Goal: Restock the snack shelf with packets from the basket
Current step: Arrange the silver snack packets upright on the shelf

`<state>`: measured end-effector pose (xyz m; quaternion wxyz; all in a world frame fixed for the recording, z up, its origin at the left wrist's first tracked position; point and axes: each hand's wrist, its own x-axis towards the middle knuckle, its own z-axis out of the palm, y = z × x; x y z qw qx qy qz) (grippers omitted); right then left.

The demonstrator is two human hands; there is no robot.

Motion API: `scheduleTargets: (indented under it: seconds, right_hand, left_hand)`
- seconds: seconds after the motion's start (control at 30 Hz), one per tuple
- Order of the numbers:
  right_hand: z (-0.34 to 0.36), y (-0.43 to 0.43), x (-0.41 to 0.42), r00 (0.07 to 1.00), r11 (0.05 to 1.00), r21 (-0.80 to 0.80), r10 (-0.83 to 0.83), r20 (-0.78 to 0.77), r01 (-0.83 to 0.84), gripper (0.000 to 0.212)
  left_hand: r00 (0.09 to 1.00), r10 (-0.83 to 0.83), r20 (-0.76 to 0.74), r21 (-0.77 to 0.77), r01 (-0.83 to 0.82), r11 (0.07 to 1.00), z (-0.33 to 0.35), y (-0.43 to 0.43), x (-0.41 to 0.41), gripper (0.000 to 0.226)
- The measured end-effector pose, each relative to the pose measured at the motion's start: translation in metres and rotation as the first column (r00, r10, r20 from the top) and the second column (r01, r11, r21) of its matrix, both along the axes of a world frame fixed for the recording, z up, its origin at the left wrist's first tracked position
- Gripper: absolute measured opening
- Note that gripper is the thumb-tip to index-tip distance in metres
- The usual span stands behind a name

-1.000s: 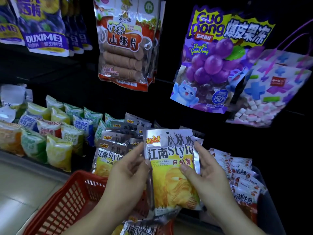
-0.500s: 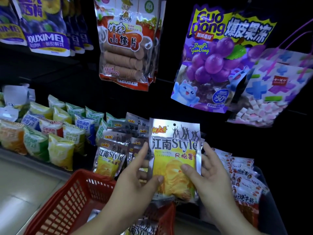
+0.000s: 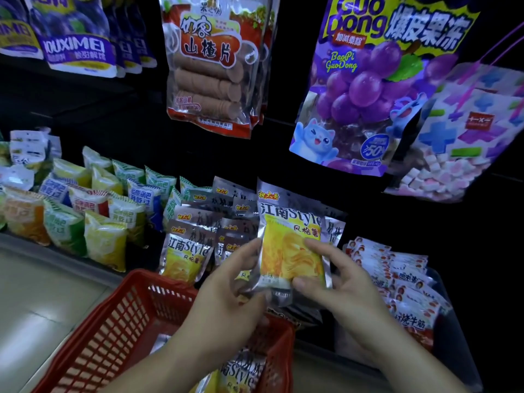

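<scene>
A silver and yellow chip packet is upright at the shelf's front, among matching packets standing in rows. My right hand grips its right side and bottom with thumb and fingers. My left hand pinches its left edge. Below my arms sits the red mesh basket, and another matching packet lies inside it, partly hidden by my left forearm.
Green, yellow and orange snack bags fill the shelf to the left. Red and white packets are stacked to the right. Hawthorn slice bags, a purple jelly bag and a candy bag hang above. Pale floor lies at lower left.
Both hands have carried the chip packet forward and up from over the basket to the shelf row. The view has shifted closer to the shelf.
</scene>
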<state>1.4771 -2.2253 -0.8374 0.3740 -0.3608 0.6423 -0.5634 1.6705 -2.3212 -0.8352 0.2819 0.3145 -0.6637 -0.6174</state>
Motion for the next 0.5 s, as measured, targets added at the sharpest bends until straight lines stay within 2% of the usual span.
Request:
scheduleTargets:
  seconds: [0.07,0.13,0.23,0.3,0.33,0.37,0.43,0.5]
  right_hand:
    - [-0.001,0.002,-0.002,0.995,0.995,0.011,0.096,0.001,-0.096,0.064]
    - [-0.001,0.002,-0.003,0.995,0.995,0.011,0.098,-0.019,-0.098,0.063]
    - [-0.002,0.001,-0.001,0.974,0.997,0.055,0.061,-0.220,-0.050,0.067]
    - [0.001,0.001,0.002,0.943,0.998,0.065,0.017,-0.334,0.006,0.073]
    - [0.003,0.000,0.004,0.939,0.999,0.039,-0.001,-0.344,0.016,0.072]
    - [0.005,0.000,0.006,0.952,1.000,-0.007,-0.008,-0.305,0.006,0.068]
    - [0.010,-0.002,0.014,0.996,0.995,-0.088,0.038,-0.078,-0.045,0.061]
    - [0.014,-0.004,0.021,0.986,0.990,-0.117,0.093,0.137,-0.077,0.057]
  left_hand:
    - [1.000,0.009,-0.019,-0.009,-0.009,1.000,0.003,-0.001,0.002,0.069]
    - [0.998,0.027,-0.063,-0.003,-0.027,1.000,0.005,-0.003,0.004,0.063]
    - [0.992,0.080,-0.093,-0.013,-0.081,0.997,0.001,-0.003,0.002,0.056]
    - [0.992,0.101,-0.080,-0.106,-0.110,0.988,-0.002,-0.003,0.000,0.052]
    - [0.994,0.097,-0.054,-0.224,-0.107,0.969,-0.003,-0.002,0.000,0.050]
    - [0.995,0.093,-0.028,-0.360,-0.097,0.928,-0.003,-0.001,-0.001,0.047]
    - [0.998,0.064,-0.014,-0.573,-0.060,0.818,-0.007,0.004,-0.005,0.043]
    - [0.998,-0.056,0.019,-0.674,0.054,0.737,-0.010,0.013,-0.008,0.042]
